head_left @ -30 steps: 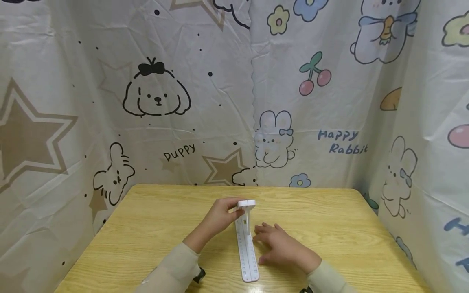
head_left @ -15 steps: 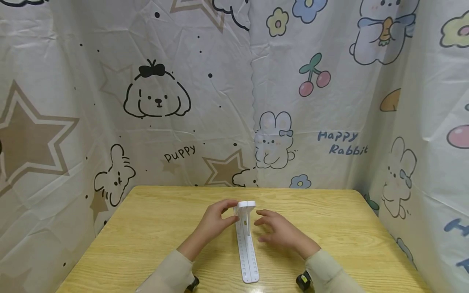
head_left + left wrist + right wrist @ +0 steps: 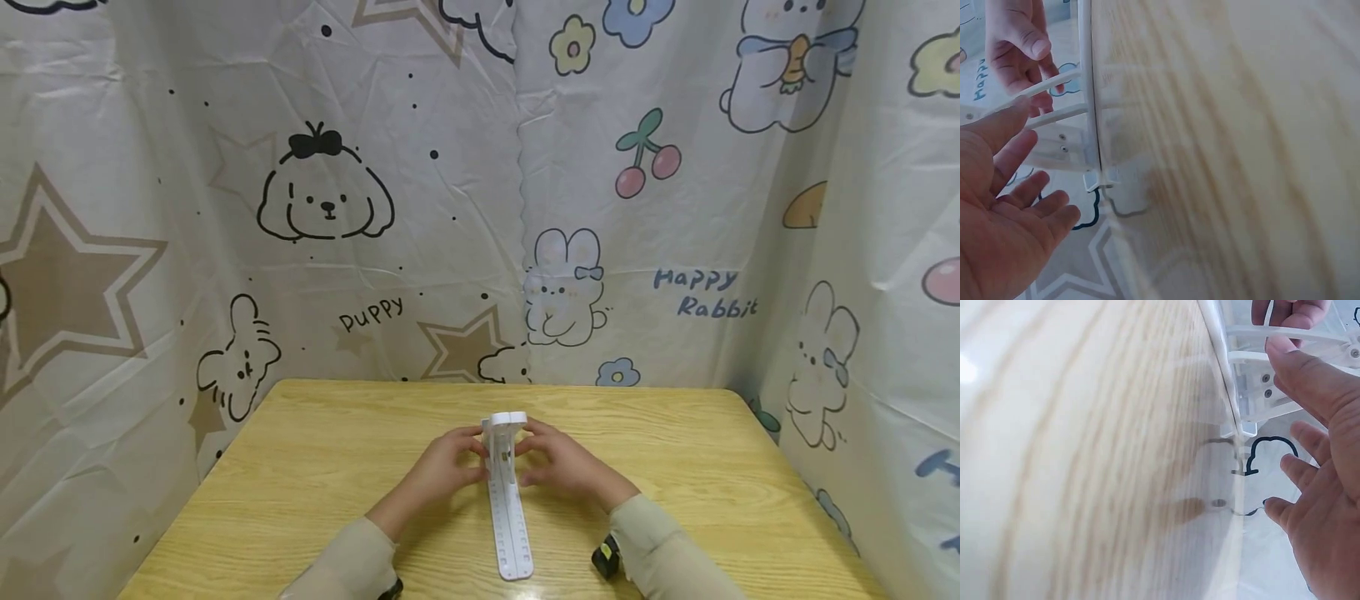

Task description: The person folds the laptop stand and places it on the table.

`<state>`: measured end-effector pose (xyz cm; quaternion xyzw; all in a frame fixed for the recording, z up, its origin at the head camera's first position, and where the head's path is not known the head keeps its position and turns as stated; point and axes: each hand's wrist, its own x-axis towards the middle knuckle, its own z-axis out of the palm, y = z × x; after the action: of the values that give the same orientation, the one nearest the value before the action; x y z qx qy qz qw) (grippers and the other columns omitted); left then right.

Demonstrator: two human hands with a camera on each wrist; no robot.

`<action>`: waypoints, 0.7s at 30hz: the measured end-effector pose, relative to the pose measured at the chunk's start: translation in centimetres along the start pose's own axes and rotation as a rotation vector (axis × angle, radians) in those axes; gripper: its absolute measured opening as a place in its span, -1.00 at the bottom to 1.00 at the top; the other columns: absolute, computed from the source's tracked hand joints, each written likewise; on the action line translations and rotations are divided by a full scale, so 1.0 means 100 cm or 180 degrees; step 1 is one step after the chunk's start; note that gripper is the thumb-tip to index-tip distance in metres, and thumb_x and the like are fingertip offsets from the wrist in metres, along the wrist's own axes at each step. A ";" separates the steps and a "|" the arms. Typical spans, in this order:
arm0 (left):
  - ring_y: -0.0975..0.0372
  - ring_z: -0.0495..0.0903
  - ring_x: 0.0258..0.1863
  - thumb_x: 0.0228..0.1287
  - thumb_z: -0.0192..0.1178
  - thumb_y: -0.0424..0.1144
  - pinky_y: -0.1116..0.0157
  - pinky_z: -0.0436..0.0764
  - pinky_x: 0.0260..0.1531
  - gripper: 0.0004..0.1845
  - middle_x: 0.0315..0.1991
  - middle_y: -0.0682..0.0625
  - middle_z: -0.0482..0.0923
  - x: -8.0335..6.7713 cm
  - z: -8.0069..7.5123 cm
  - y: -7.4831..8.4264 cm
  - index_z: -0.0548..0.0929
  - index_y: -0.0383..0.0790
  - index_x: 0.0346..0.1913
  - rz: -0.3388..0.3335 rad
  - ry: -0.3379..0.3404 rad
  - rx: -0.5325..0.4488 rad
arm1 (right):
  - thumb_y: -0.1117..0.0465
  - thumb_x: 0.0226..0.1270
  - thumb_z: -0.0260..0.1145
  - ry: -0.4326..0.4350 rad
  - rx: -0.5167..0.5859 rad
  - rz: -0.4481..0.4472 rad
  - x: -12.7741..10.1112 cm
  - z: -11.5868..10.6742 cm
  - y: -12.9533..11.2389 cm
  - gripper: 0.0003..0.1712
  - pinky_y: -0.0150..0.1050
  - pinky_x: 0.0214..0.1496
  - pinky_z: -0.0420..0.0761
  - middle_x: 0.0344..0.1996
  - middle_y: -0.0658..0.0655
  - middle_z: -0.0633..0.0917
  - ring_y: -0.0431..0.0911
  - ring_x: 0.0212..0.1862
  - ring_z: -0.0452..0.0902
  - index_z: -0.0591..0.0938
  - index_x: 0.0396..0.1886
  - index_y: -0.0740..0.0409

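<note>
A white plastic folding stand (image 3: 511, 533) rests on the table, its long slotted base running towards the front and its rounded upright part rising at the far end. My left hand (image 3: 442, 467) holds the upright from the left, thumb and forefinger at one of its thin bars. From the right, my right hand (image 3: 566, 467) holds it, the thumb (image 3: 1282, 347) lying on a bar in the right wrist view. The remaining fingers of both hands are spread loosely. The right forefinger's contact is hidden behind the stand in that view. Screws show on the white hinge plate (image 3: 1054, 147).
The stand is on a wood-grain table (image 3: 337, 467). A curtain (image 3: 450, 192) printed with cartoon animals hangs behind it and along both sides. Below the right sleeve, a black wrist camera (image 3: 606, 557) is visible.
My right hand has risen from beside the base and closed in on the upright. My left hand, higher up on the upright before, loosened, then shifted slightly down against its left side.
</note>
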<state>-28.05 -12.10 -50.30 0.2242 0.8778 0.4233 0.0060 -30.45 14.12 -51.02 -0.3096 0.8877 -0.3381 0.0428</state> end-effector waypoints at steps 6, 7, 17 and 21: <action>-0.19 0.32 0.47 0.11 0.52 -0.28 -0.18 0.30 0.46 -0.84 0.48 -0.15 0.37 0.006 0.005 -0.001 0.76 -0.14 -0.25 -0.0040 -0.0133 0.0183 | 0.17 0.13 0.60 -0.0108 0.0048 -0.0108 0.006 0.004 0.005 -0.65 0.20 0.61 0.09 0.58 0.05 0.28 0.17 0.62 0.03 0.77 -0.06 0.01; -0.18 0.32 0.47 0.10 0.52 -0.29 -0.17 0.29 0.47 -0.85 0.49 -0.14 0.36 0.008 0.006 0.000 0.77 -0.14 -0.26 -0.0044 -0.0164 0.0229 | 0.19 0.13 0.60 -0.0124 0.0036 -0.0127 0.007 0.005 0.005 -0.66 0.18 0.61 0.09 0.57 0.02 0.30 0.15 0.62 0.04 0.78 -0.06 0.01; -0.07 0.35 0.48 0.03 0.54 -0.35 -0.05 0.30 0.50 -0.85 0.47 -0.11 0.41 0.019 0.016 -0.003 0.76 -0.08 -0.49 -0.0118 -0.0274 0.0680 | 0.22 0.12 0.61 -0.0134 -0.0117 -0.0304 0.014 0.009 0.004 -0.75 0.05 0.57 0.26 0.40 -0.10 0.50 0.01 0.49 0.32 0.80 -0.17 0.02; -0.07 0.38 0.46 -0.02 0.55 -0.38 -0.05 0.31 0.49 -0.84 0.43 -0.15 0.44 0.019 0.018 -0.003 0.76 -0.11 -0.53 -0.0083 -0.0256 0.0710 | 0.19 0.10 0.62 -0.0152 -0.0258 -0.0339 0.016 0.010 0.005 -0.79 0.10 0.56 0.27 0.31 -0.11 0.57 -0.03 0.43 0.39 0.80 -0.25 0.02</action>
<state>-29.53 -10.13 -51.33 0.2289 0.9213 0.3136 0.0217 -31.74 12.87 -51.88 -0.3658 0.8817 -0.2962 0.0333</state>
